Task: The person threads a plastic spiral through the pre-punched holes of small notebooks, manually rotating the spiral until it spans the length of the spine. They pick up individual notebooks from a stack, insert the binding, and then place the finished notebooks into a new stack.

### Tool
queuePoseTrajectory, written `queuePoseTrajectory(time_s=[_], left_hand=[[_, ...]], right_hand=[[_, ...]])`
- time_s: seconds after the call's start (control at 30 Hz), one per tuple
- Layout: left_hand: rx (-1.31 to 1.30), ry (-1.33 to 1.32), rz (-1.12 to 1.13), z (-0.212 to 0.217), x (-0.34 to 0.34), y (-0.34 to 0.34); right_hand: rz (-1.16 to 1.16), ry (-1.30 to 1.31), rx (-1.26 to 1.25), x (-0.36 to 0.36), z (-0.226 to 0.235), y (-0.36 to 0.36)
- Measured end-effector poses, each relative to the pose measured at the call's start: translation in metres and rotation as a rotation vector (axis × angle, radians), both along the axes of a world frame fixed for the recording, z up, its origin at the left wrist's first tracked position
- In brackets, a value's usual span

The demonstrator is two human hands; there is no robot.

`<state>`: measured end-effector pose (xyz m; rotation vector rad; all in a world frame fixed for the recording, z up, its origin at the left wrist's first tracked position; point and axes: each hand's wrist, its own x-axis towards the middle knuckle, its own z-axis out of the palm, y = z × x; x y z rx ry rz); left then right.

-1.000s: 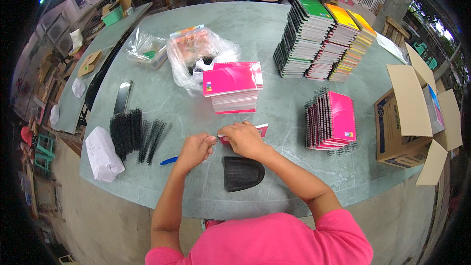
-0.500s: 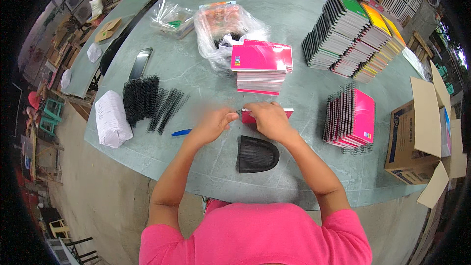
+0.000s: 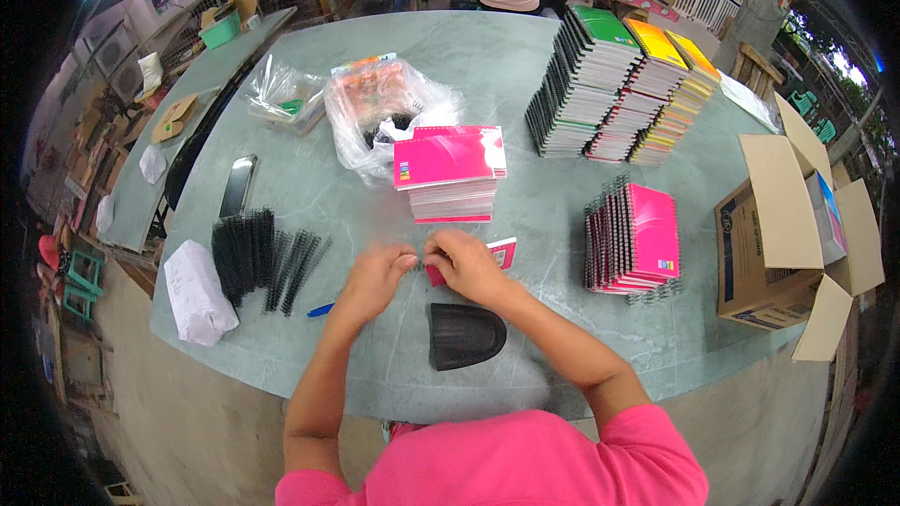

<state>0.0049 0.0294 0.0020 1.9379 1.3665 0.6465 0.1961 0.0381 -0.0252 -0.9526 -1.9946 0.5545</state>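
A small pink notebook [image 3: 504, 250] is tilted up off the table under my right hand [image 3: 466, 265], whose fingers are closed on its left part and cover most of it. My left hand [image 3: 377, 278] is pinched at the notebook's left edge, its fingertips nearly meeting those of the right. What the left fingers hold is too small to make out. Just beyond my hands stands a stack of pink notebooks [image 3: 450, 157]. A ridged black rounded block [image 3: 466, 336] lies on the near side of the hands.
Black spiral coils [image 3: 246, 253] lie left, beside a white paper-wrapped bundle [image 3: 200, 293], a blue pen [image 3: 321, 310] and a phone [image 3: 238, 187]. Coil-bound pink notebooks [image 3: 653, 231], taller notebook stacks [image 3: 600, 84] and an open carton [image 3: 769, 262] stand right. Plastic bags [image 3: 352, 126] lie behind.
My left hand has come in to the notebook's left edge, close to my right fingers. The notebook is now turned at an angle. The whole view has shifted, showing more of the background.
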Motion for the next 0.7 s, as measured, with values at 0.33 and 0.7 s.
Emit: queuePoseTrajectory(time_s=[0.33,0.7], left_hand=[[-0.139,0.273,-0.138,0.007,-0.001,0.004],[0.243,0.175,-0.068,-0.018,-0.010,0.006]], right_hand=[[-0.094,-0.444,0.045,0.003,0.001,-0.011],[-0.122,-0.460,0.087,0.016,0.005,-0.004]])
